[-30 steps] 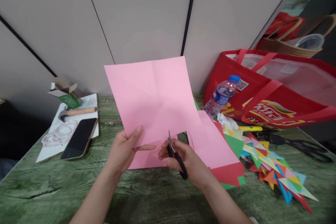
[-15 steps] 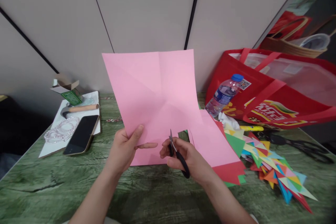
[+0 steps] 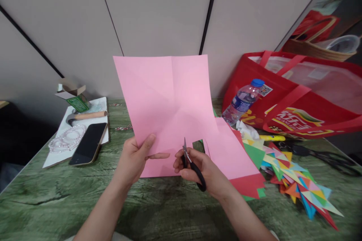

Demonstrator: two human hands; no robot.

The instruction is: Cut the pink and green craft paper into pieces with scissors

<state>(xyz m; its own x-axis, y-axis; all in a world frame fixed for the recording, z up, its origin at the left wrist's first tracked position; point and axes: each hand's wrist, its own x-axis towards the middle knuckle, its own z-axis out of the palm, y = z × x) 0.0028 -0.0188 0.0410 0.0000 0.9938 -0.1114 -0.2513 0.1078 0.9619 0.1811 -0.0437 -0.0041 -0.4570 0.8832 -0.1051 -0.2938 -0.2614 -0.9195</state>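
Note:
My left hand [image 3: 135, 160] pinches the lower left edge of a creased pink paper sheet [image 3: 166, 101] and holds it upright above the green table [image 3: 56, 199]. My right hand [image 3: 202, 171] grips small black-handled scissors [image 3: 190, 165], fingers through the loops. Their blades point up into the sheet's bottom edge, where a cut runs upward. A notch shows in the sheet just right of the blades.
Flat pink, red and green sheets [image 3: 240, 165] lie to the right, beside a pile of coloured paper triangles [image 3: 294, 180]. A water bottle [image 3: 241, 101] leans on a red bag [image 3: 296, 98]. Black scissors [image 3: 325, 156] lie far right. A phone [image 3: 89, 143], hammer [image 3: 85, 116], beads and small box sit left.
The pink sheet has been raised and turned a little more upright. The scissors stay at its bottom edge with the blades slightly higher. Both hands keep their grip.

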